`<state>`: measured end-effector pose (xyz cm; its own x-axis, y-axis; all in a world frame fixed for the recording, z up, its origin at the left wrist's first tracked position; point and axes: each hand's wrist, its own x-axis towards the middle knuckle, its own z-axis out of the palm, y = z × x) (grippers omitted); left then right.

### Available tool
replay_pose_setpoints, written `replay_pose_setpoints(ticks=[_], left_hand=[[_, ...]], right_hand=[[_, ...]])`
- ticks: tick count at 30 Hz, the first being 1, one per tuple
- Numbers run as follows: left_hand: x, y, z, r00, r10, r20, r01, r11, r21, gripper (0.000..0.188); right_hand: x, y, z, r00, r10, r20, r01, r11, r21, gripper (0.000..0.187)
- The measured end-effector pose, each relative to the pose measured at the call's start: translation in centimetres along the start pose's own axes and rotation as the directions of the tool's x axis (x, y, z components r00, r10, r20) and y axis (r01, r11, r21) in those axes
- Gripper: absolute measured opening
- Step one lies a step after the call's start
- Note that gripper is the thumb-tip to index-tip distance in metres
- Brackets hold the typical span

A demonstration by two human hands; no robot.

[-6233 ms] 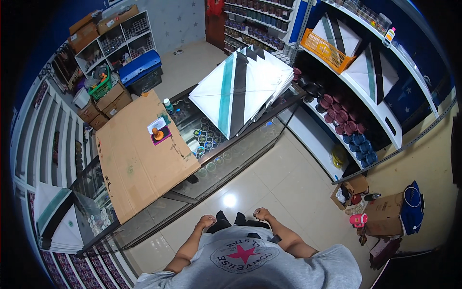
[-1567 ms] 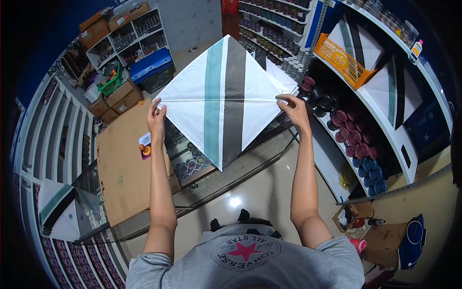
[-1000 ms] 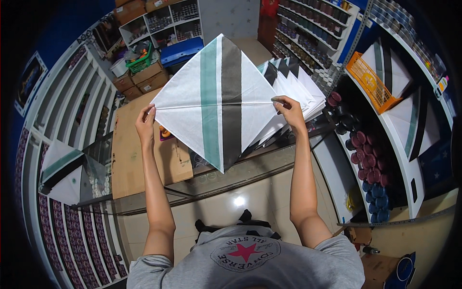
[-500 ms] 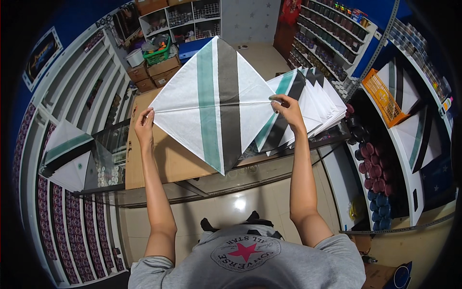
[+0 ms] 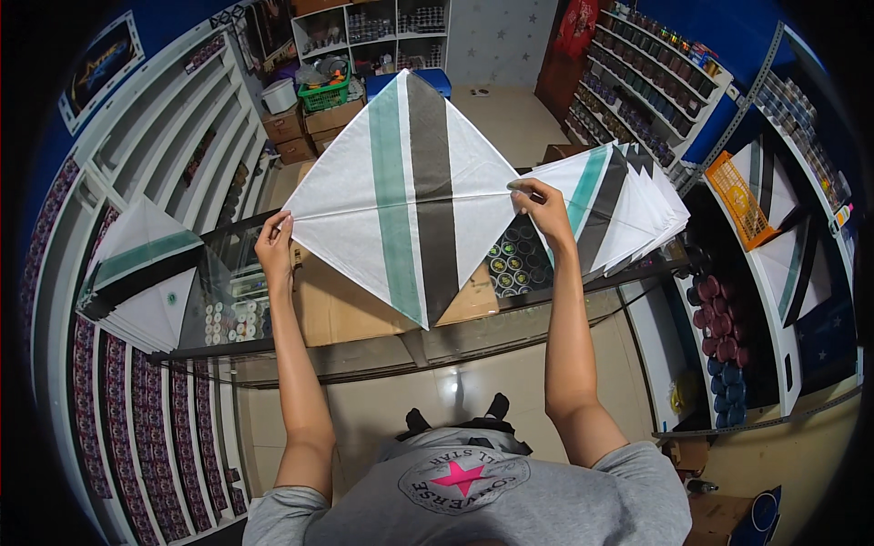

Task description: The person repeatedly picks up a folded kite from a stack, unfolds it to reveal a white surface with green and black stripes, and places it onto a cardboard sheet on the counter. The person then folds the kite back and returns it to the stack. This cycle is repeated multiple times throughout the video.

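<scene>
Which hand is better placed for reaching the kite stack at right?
Likely the right hand: at the right corner of the held kite, it appears nearer that stack; the left hand pinches the opposite corner.

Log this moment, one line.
left hand: pinches striped kite, left corner | right hand: pinches right corner | striped kite: held up, partly hiding cardboard sheet | kite stack: on glass counter
</scene>
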<state>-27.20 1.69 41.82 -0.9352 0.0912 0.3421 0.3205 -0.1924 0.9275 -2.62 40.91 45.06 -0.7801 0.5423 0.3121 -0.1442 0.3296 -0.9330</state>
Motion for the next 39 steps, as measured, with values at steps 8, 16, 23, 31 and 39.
replay_pose_setpoints(ticks=[8, 16, 23, 31, 39], left_hand=[[2.1, -0.2, -6.1, 1.0, -0.022, 0.003, 0.022, 1.0, 0.007, 0.016], [1.2, 0.4, -6.4, 0.998, -0.038, -0.046, 0.036, 0.999, -0.04, 0.017], [0.5, 0.5, -6.3, 0.996, -0.047, -0.072, 0.043, 0.998, -0.054, 0.017], [1.2, 0.4, -6.7, 0.995, -0.038, -0.088, 0.034, 0.998, -0.057, 0.017], [3.3, 0.2, -8.2, 0.994, -0.03, -0.108, 0.019, 0.994, -0.104, 0.017]], right_hand=[[-0.1, -2.1, 5.0, 1.0, 0.007, 0.011, -0.008, 0.999, 0.047, 0.019], [1.1, -2.2, 5.8, 0.999, 0.022, 0.033, -0.024, 0.997, 0.072, 0.018], [2.0, -1.7, 6.0, 1.0, 0.018, 0.003, -0.018, 0.995, 0.094, 0.018], [2.4, -1.6, 6.8, 0.999, 0.032, 0.003, -0.032, 0.984, 0.176, 0.017], [3.1, -1.6, 8.7, 1.0, 0.013, -0.011, -0.011, 0.989, 0.15, 0.019]])
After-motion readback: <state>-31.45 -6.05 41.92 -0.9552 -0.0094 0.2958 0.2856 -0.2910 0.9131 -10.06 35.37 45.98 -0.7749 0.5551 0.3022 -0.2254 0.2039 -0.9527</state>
